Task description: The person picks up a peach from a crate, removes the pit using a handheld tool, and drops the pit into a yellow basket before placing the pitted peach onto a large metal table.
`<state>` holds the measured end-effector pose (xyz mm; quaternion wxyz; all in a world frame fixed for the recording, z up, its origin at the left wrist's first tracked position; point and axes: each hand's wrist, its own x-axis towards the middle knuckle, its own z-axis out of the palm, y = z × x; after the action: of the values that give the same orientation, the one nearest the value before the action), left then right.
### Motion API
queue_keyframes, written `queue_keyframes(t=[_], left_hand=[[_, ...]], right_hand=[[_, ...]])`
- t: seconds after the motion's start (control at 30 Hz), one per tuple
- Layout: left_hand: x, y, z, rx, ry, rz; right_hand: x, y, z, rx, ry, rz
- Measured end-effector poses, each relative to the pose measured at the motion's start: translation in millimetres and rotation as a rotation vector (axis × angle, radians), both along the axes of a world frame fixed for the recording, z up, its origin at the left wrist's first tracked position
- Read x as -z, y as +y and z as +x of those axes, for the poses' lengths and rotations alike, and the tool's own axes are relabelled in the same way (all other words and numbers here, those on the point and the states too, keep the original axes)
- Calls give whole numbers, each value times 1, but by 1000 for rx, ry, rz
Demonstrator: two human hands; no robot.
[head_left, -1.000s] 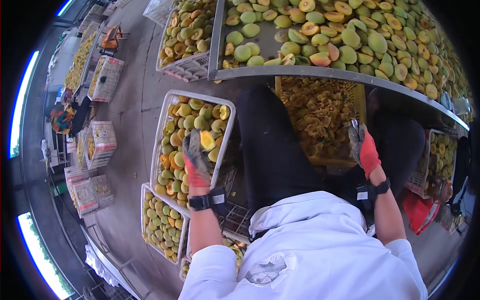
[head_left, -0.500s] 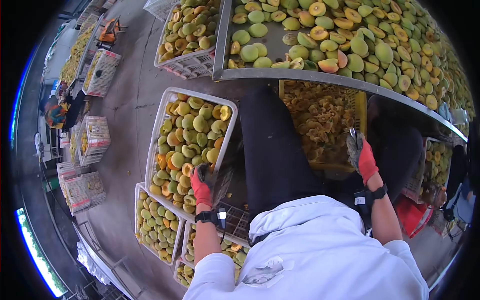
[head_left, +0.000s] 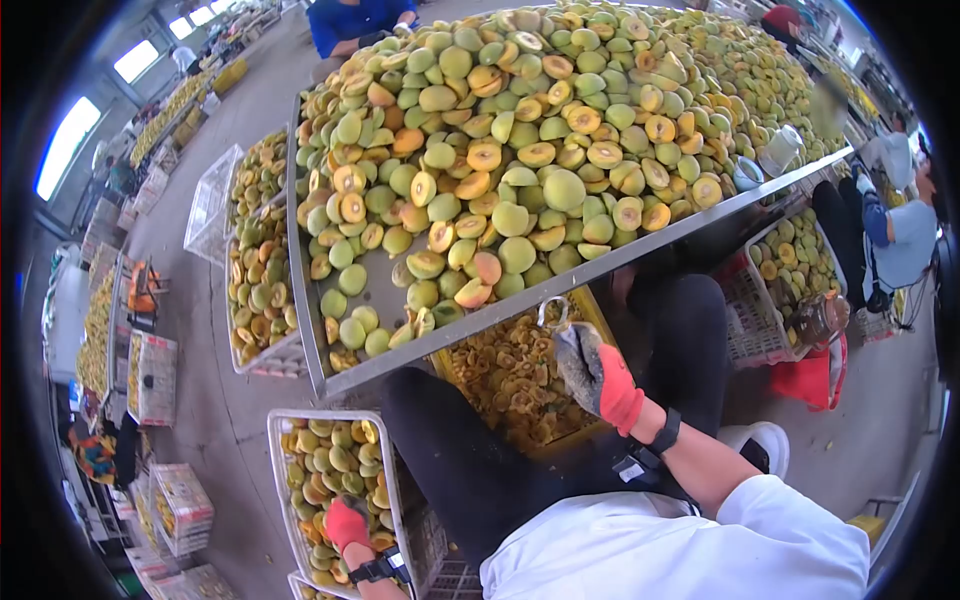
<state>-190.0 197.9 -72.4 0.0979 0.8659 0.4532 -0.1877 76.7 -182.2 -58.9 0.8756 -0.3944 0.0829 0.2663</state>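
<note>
My right hand (head_left: pixel 598 377), in a red and grey glove, is closed around a small tool with a curved metal loop (head_left: pixel 553 309) at its tip. It is above a yellow crate (head_left: pixel 603 318) of brownish-yellow fruit scraps (head_left: pixel 510 380) between my legs, close to the table edge. Down at the left, my gloved left hand (head_left: pixel 348 522) rests over halved green-yellow stone fruit (head_left: pixel 335 460) in a white crate (head_left: pixel 275 450). Its dark fingertips blend with the fruit, so I cannot tell whether they grip a piece.
A metal-rimmed table (head_left: pixel 450 330) heaped with halved fruit spans the front, with a white cup (head_left: pixel 782 150) near its right edge. Filled crates (head_left: pixel 270 355) stand beyond its left end. A person in blue (head_left: pixel 345 22) is across the table; another (head_left: pixel 895 225) sits at right.
My view has swung up and right, showing more of the table. My right hand with the tool has risen towards the table edge. My left hand remains over the white crate.
</note>
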Motion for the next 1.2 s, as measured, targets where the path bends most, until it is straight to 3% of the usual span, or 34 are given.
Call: queue_keyframes(t=[0.03,0.1,0.13,0.17,0.2,0.23,0.27,0.3,0.33,0.37,0.4,0.43,0.5,0.57,0.63,0.7,0.77,0.8,0.83,0.87,0.9,0.97,1.03,1.1,1.17,1.2], left_hand=[[-13,-1,17,-39,-162,125],[-35,2,63,-128,-674,-30],[-42,1,91,-171,-904,-360],[-48,1,123,-204,-1122,-696],[-47,-5,158,-41,-1152,-604],[-42,-14,191,121,-1173,-509],[-42,-23,224,107,-1159,-534],[-41,-30,257,106,-1157,-559],[-24,-30,286,307,-965,-176],[-11,-31,318,481,-776,217],[-12,-44,345,471,-660,230],[-13,-60,367,458,-540,238],[-17,-78,386,606,-221,235],[4,-83,389,523,-427,341],[-46,-126,376,377,-503,336],[-40,-126,365,447,-554,400],[-29,-117,360,532,-649,261],[-30,-117,355,518,-743,288],[-35,-116,353,515,-743,288],[-40,-112,350,559,-981,157],[-45,-111,339,585,-1202,21],[-87,-142,310,124,-1385,-1014],[-103,-141,285,46,-1259,-1331],[-106,-156,268,21,-1302,-1321],[-119,-167,255,-138,-1228,-1505],[-113,-173,251,-222,-1277,-1489]], right_hand=[[4,-2,8,13,-2,7],[22,-10,27,84,225,98],[33,-32,36,-205,196,274],[27,-24,36,-205,188,285],[17,-11,29,-11,202,213],[13,-5,21,186,218,140],[24,-10,19,63,106,188],[28,-13,14,5,-89,-89],[30,-11,13,-24,-298,-365],[23,-8,18,73,64,-43],[21,-6,17,143,413,300],[49,-8,17,75,302,334],[52,-10,19,38,229,229],[48,-10,20,72,270,217],[45,-16,17,51,171,118],[26,-20,9,3,84,11],[-14,-22,1,-67,-387,-665],[-9,-19,2,-69,-392,-664],[2,-14,5,62,-93,-338],[12,-13,1,183,212,-11],[10,-18,-4,166,237,-21],[-4,-31,-13,90,-647,-776],[10,-26,-17,111,59,137],[-6,-24,-25,79,-646,-692],[-26,-19,-32,11,145,200],[-28,-19,-41,-44,-209,-138]])
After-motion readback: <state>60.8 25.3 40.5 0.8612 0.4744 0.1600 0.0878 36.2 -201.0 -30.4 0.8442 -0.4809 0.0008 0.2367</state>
